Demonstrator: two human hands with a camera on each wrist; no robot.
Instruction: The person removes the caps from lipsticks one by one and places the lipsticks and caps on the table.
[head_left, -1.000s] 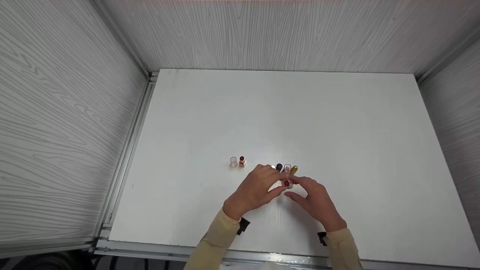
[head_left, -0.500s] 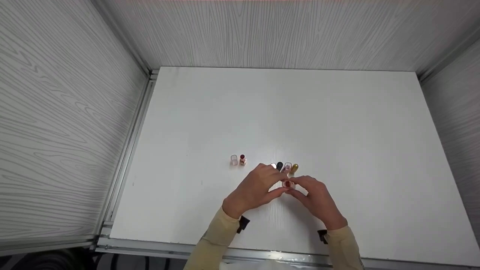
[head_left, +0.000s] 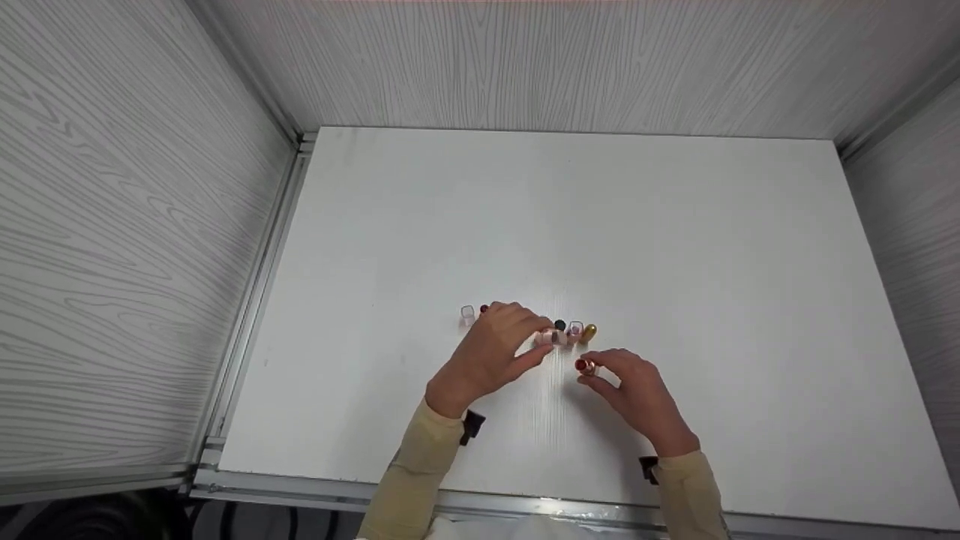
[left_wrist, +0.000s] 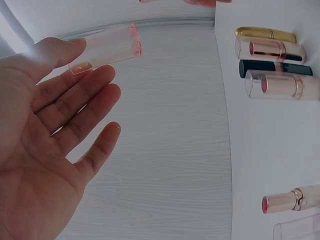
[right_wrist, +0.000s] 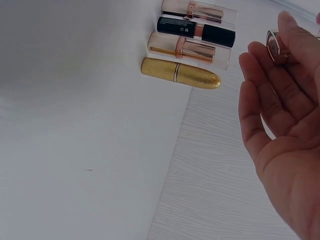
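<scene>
Between thumb and fingers my left hand pinches a clear lipstick cap, its rim smudged pink. To its right, my right hand holds an uncapped lipstick with a shiny rose-gold base. The two pieces are apart. Just beyond the hands lies a row: a gold lipstick, a clear-capped lipstick, a black tube and another clear-capped lipstick. Left of the row lie a second uncapped lipstick, mostly hidden by the left hand in the head view, and a loose clear cap.
All of this is on a white tabletop. Wood-grain panels stand at the back and both sides. A metal rail runs along the front edge.
My hands were together at the lipstick and have parted. The left hand has moved up and left with the clear cap; the right hand keeps the lipstick and has shifted slightly right.
</scene>
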